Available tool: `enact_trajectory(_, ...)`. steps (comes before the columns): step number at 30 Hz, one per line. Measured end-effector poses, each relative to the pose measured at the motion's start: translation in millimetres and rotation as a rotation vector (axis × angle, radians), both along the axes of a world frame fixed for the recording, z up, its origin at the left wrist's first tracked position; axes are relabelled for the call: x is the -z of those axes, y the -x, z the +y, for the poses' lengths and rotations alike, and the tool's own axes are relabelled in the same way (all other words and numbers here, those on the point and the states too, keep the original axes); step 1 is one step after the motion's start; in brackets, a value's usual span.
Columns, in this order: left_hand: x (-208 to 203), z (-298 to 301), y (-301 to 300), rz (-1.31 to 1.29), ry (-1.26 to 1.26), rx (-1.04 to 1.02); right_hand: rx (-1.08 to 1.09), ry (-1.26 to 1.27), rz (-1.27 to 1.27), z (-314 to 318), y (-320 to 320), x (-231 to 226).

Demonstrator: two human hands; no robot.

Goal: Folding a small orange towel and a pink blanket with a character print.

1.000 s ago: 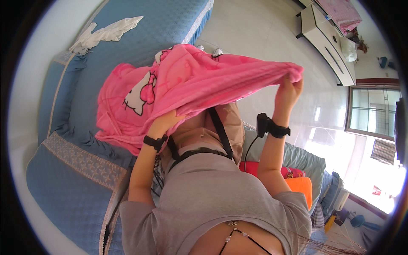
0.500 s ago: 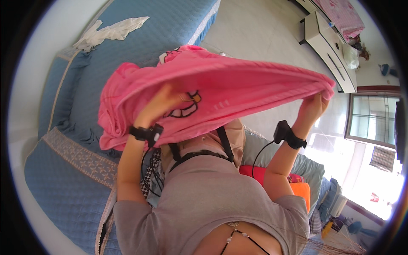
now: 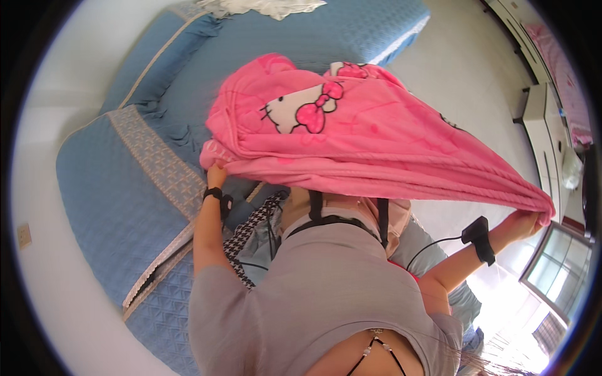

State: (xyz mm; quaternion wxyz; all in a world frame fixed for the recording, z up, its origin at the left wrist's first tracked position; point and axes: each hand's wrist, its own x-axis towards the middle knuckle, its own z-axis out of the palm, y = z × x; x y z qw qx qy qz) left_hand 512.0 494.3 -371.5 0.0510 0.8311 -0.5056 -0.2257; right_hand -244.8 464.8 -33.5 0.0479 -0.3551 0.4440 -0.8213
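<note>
The pink blanket (image 3: pixel 370 141) is now gripped by the left hand (image 3: pixel 217 176) too, its edge stretched from the closed right hand (image 3: pixel 525 225).

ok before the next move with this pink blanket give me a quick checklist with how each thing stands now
1. Left hand on the pink blanket: ok, it grips the near edge toward the left.
2. Right hand on the pink blanket: ok, it holds the right end.
3. Near edge drawn out between the hands: ok, it stretches across from one to the other.
4. Pink blanket flat and unfolded: not ok, its left part is bunched.
5. White cloth apart from the pink blanket: ok, a strip of blue quilted cover shows between them.
6. Underside of the pink blanket: cannot tell, hidden.
</note>
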Motion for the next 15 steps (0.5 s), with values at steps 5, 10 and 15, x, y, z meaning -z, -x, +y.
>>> enact_trajectory(5, 2, -14, 10, -0.12, 0.507, -0.2, 0.033, -0.04, 0.018, -2, -6, -1)
enact_trajectory(10, -18, -93, 96, -0.208, 0.565, -0.176, 0.054, -0.07, 0.018, 2, -23, 1)
enact_trajectory(15, -34, -117, 112, -0.294, 0.271, -0.414, 0.044, -0.097, -0.008, 10, -34, 10)
